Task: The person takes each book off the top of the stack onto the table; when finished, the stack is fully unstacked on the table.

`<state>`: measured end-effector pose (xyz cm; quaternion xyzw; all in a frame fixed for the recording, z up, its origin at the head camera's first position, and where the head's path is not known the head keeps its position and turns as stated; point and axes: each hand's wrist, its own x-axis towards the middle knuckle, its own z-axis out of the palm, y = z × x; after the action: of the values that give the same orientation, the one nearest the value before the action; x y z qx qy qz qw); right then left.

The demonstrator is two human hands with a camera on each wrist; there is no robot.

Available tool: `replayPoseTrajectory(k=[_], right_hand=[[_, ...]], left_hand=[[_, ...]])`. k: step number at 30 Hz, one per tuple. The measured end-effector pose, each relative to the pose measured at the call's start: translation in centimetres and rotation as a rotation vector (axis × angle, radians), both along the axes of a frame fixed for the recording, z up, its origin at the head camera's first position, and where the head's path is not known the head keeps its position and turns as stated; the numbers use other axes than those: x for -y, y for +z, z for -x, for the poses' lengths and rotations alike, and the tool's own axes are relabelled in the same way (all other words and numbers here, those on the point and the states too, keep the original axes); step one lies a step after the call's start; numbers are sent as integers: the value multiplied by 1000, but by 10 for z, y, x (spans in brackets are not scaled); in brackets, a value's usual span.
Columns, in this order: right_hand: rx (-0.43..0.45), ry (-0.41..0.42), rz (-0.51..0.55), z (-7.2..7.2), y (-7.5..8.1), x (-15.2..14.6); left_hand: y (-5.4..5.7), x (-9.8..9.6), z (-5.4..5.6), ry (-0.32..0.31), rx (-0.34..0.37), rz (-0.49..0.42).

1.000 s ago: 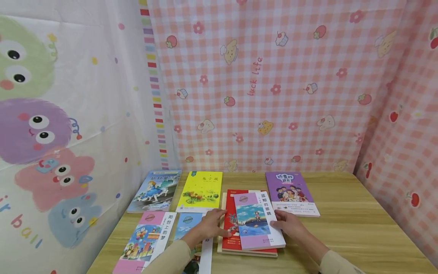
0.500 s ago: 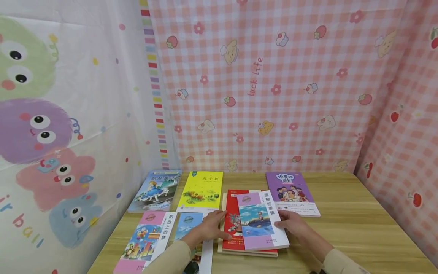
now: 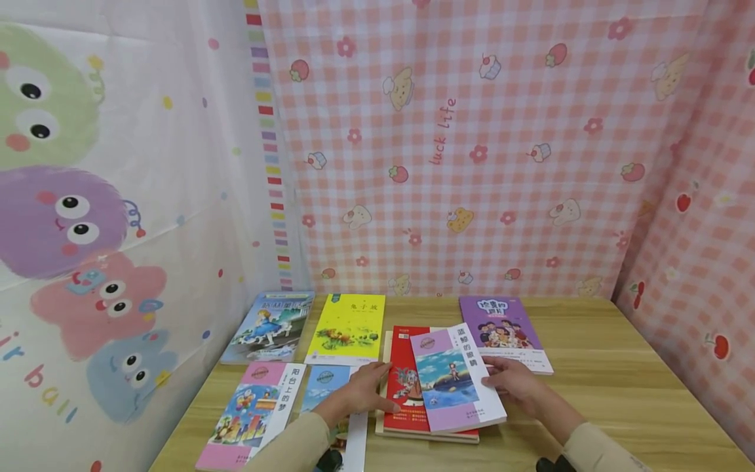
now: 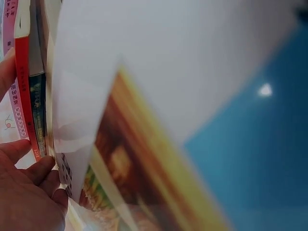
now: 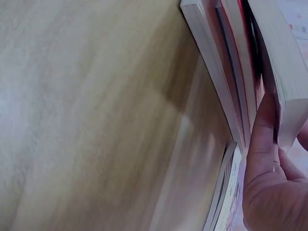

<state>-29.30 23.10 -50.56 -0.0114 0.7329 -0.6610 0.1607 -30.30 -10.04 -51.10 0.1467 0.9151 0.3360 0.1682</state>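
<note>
My right hand [image 3: 519, 385] pinches the right edge of a pink-and-white paperback book [image 3: 454, 380] with a sea picture on its cover. In the right wrist view, fingers go beneath that book [image 5: 284, 67], and a gap shows between it and the pile. Under it lies a red book [image 3: 404, 367] on top of a small stack. My left hand [image 3: 362, 393] rests against the stack's left side, thumb near the red cover's lower edge. The left wrist view shows the red spine [image 4: 24, 82] above a dark green spine [image 4: 37, 110], fingertips touching the spines.
A blue book [image 3: 268, 328] and a yellow book [image 3: 347, 328] lie at the back left, a purple book [image 3: 501, 331] right of the stack. Nearer are a pink book [image 3: 253, 416] and another blue book [image 3: 324, 380], partly under my left arm. Cloth curtains [image 3: 472, 131] hang behind the wooden table [image 3: 619, 393].
The pink-and-white book has slid right and turned slightly on the red book, drawn by my right hand. More of the red cover shows. My left hand has stayed in place.
</note>
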Motion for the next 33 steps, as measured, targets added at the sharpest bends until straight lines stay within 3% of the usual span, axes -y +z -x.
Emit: replayPoseTrajectory(k=[5, 16, 23, 33], right_hand=[[-12, 49, 43, 1, 2, -6], [-32, 20, 61, 5, 8, -22], [-46, -35, 18, 11, 12, -38], [-62, -21, 17, 20, 14, -64]], left_hand=[[0, 0, 0, 2, 3, -4], [-3, 1, 2, 0, -4, 1], [-4, 1, 1, -8, -5, 0], [-5, 1, 3, -9, -9, 4]])
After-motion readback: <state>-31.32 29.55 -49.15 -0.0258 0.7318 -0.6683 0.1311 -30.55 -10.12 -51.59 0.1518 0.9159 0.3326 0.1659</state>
